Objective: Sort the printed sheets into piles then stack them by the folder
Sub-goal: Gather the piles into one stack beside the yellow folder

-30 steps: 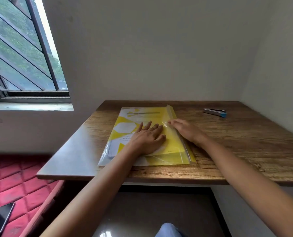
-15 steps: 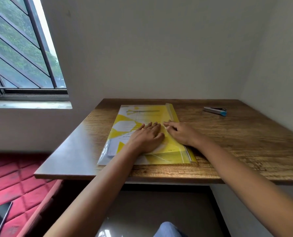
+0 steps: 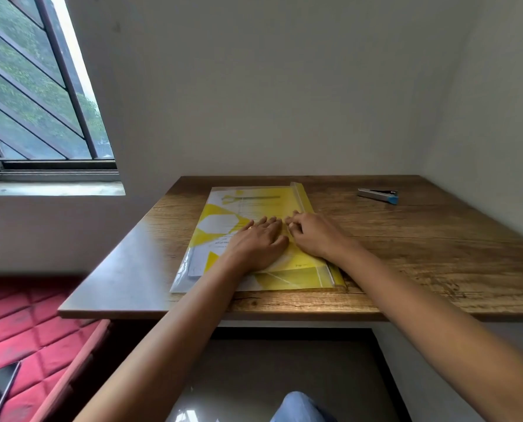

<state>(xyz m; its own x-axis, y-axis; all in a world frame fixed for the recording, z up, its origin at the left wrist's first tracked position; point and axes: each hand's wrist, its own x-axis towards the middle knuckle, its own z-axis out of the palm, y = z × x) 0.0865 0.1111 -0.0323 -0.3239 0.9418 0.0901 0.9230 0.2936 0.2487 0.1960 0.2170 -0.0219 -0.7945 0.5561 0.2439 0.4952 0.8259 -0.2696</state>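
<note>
Head view: clear yellow folder (image 3: pixel 299 275) lay flat on wood surface (image 3: pixel 421 254), printed sheets (image 3: pixel 223 222) inside, under the fingers (image 3: pixel 264 222). Flat left hand (image 3: pixel 258 245) pressed it w/ straight fingers; right hand (image 3: pixel 315 236) curled, pinching its edge strip. Prob. light, floppy, slick plastic; best gripped at that strip.

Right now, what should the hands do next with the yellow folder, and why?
Probably pull the closing strip open. The printed sheets lie inside the yellow folder, the left hand presses it flat, and the right hand curls its fingers at that strip.
</note>
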